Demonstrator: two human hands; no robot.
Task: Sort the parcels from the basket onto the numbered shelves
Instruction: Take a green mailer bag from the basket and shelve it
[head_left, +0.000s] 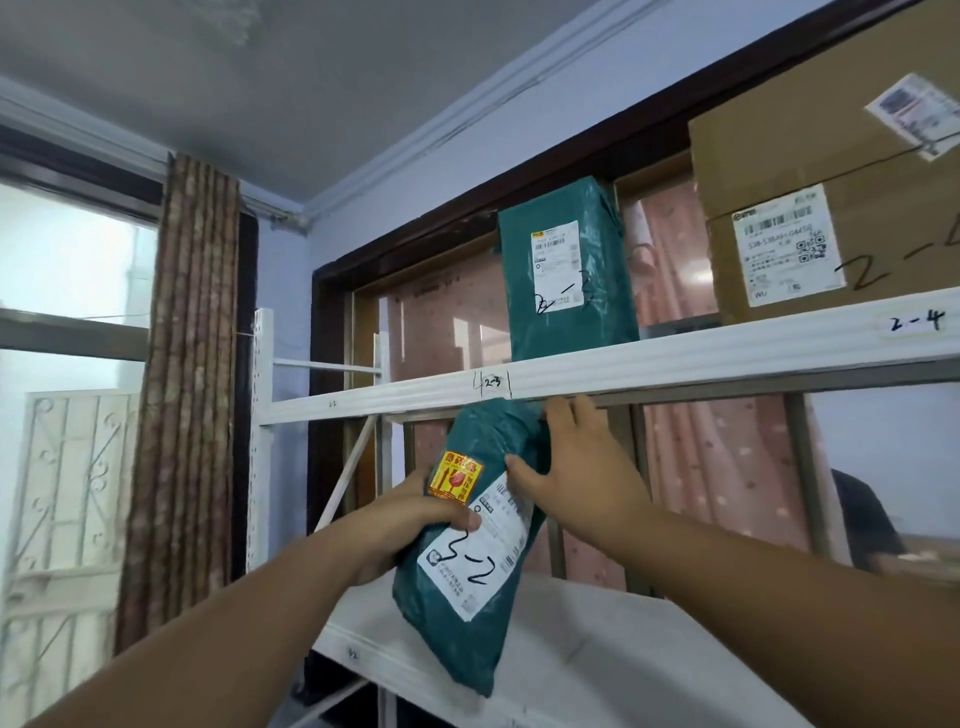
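The green parcel marked "3-2" (470, 525) is a soft teal mailer bag held tilted in the air between two shelf levels, its top end leaning toward the right and reaching up just under the front rail of the upper shelf (675, 358). Its lower end hangs in front of the near edge of the lower shelf (597, 649). A white shipping label with "3-2" handwritten in black faces me, and a yellow-and-red fragile sticker (455, 476) sits at the label's upper left corner.

My left hand (415, 525) grips the parcel on its left side, the fingers curled behind the bag and the thumb pressed onto the label. My right hand (582, 467) lies against the parcel's upper right side, the thumb on the front of the bag, the fingers fairly straight and pointing up toward the underside of the upper rail. I cannot tell whether those fingers touch the rail.

The upper rail carries the handwritten marks "2-3" (492, 382) near its middle and "2-4" (917, 323) at the right. A second green parcel (571, 270), marked "2-3" on its label, stands upright on the upper shelf directly above the "2-3" mark. A large cardboard box (831, 171) stands to its right above the "2-4" mark. The lower shelf has a small mark on its near front edge, too small to read with certainty.
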